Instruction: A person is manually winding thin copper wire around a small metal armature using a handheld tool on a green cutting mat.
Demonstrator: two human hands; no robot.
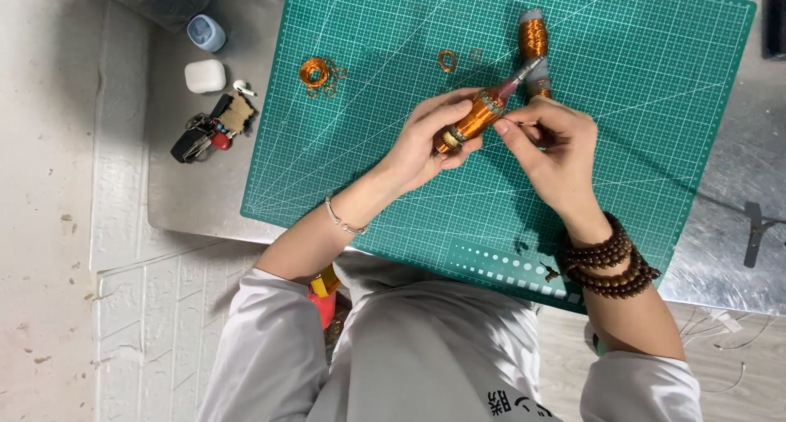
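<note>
Left hand (426, 139) grips copper-wrapped bottle (475, 117) over green cutting mat (639, 78) | right hand (550, 148) pinches thin wire (530, 125) beside it | best: keep bottle steady, wire tight.

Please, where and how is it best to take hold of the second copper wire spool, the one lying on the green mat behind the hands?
Probably grip the copper wire spool across its wound orange middle, coming from above. It lies on its side on the cutting mat, so both long flanks look free. Its near end sits close to the right hand, so approach from the far end.
</note>
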